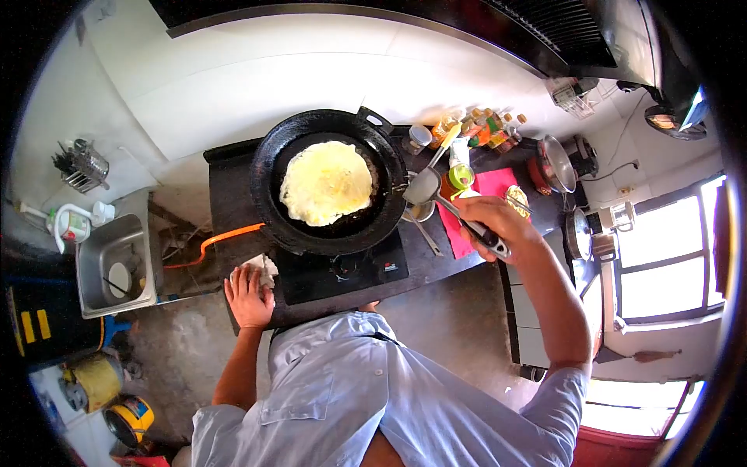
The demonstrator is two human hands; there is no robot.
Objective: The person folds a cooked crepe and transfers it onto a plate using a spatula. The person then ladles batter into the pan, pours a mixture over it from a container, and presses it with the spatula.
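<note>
My right hand [498, 224] is wrapped around the dark handle of a ladle [424, 187]. The ladle's metal bowl hangs by the right rim of a large black wok [268, 152]. In the wok lies a broad, pale yellow egg pancake [327, 183], spread nearly round. My left hand [249, 297] rests on the counter's front edge, fingers stretched out over a crumpled whitish cloth [266, 271]. Partly hidden behind the ladle, a bowl [420, 212] holds a metal utensil [428, 237] whose handle points toward me.
The wok stands on a black cooktop [342, 272]. Bottles [490, 128] and a jar [418, 138] line the wall. A pink mat [498, 183] lies to the right, with a pot [556, 163] beyond. At left are an orange hose [226, 235] and a metal sink [117, 241].
</note>
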